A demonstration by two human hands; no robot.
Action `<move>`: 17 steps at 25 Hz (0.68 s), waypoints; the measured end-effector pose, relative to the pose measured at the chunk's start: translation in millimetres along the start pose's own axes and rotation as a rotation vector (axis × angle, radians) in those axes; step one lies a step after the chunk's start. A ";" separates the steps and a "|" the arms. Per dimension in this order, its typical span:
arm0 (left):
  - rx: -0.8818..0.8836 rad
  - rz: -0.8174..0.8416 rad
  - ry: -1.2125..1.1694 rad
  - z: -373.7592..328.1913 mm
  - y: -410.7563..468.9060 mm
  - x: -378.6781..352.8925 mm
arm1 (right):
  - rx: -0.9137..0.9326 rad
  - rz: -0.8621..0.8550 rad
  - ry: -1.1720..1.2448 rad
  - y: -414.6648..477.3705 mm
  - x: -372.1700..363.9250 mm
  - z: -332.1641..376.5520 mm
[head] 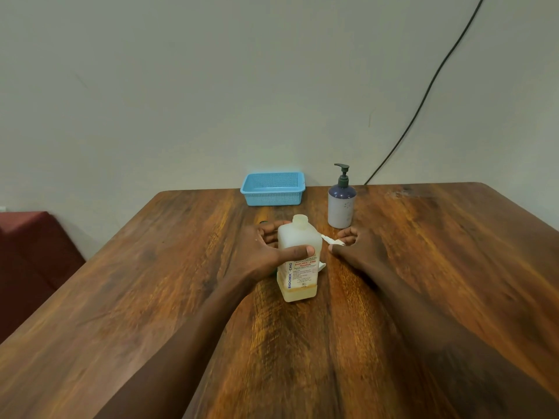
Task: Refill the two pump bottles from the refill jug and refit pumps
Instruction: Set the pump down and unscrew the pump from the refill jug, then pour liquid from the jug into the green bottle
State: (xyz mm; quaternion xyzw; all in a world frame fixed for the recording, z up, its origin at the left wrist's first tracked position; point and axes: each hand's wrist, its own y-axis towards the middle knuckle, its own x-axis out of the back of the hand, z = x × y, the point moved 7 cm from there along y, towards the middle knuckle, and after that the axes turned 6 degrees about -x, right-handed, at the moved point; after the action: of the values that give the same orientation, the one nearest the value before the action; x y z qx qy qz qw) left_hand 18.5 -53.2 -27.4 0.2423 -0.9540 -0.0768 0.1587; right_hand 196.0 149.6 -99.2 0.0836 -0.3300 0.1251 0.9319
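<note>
- Both forearms reach over the table [423, 267] from the near edge.
- The left hand [266, 252] grips the white bottle [298, 267] around its upper body, thumb across the front and fingers behind.
- The bottle stands upright at mid-table with its neck open and the pump off. Only a shallow layer of yellowish liquid shows at the bottom.
- It is probably light and easy to tip, being nearly empty, and the thin plastic wall may give under a squeeze. A hold around the shoulder, as now, looks steadier than one at the neck.
- The right hand [360, 249] rests just right of the bottle, thumb and fingers curled about a white pump [327, 239] lying on the table. I cannot tell whether they actually clamp it.
- The pump looks small, stiff and possibly slick with soap, so it is best pinched at the collar.
- The purple bottle [341, 207] stands behind the right hand with its pump fitted.
- A blue basket [272, 190] sits by the wall.
- I cannot pick out a refill jug.
</note>
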 end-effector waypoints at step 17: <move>-0.137 0.027 0.001 3.7 -19.7 2.6 | 0.387 0.579 0.548 -97.4 -8.1 98.1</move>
State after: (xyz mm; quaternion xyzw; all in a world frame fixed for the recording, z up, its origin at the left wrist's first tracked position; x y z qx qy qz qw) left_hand 23.7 -71.3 -34.6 0.2182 -0.9496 -0.1396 0.1764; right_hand 159.7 31.7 -36.2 0.1244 -0.0509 0.4579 0.8788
